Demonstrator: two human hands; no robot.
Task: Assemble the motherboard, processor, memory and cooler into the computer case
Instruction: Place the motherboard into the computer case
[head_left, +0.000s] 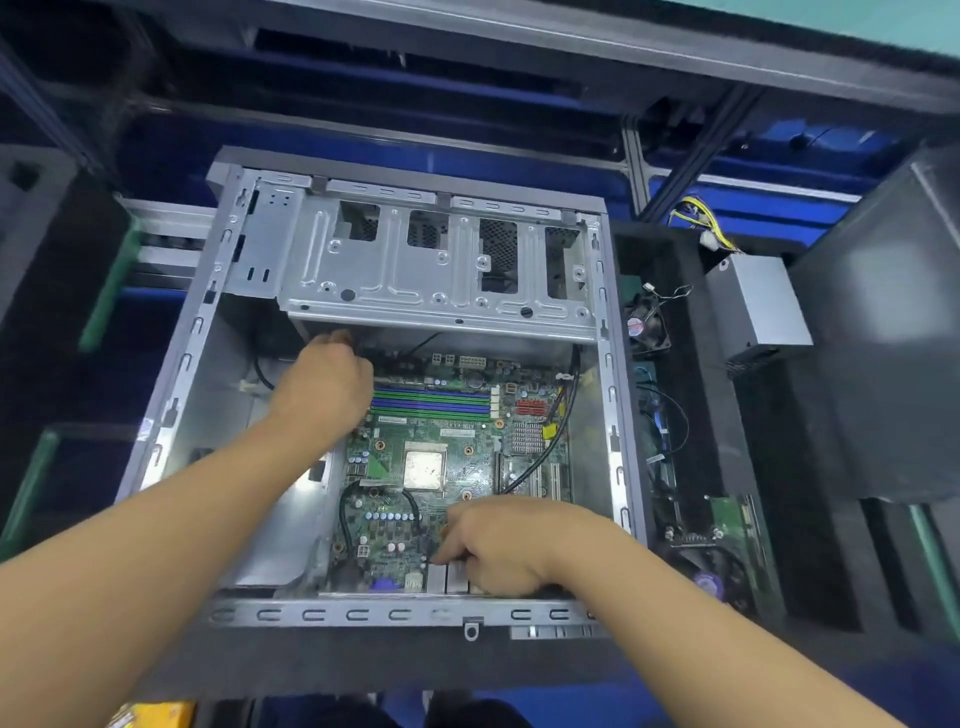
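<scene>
right hand, left hand at motherboard edges

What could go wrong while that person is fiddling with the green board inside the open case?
1. A black cable lies across the motherboard. Shifting the board could snag or pinch it.
2. The processor sits bare, with no cooler over it. A slipping right hand might knock or smear it.
3. The left hand reaches in just under the metal drive cage. Its edge could scrape the knuckles.
</scene>
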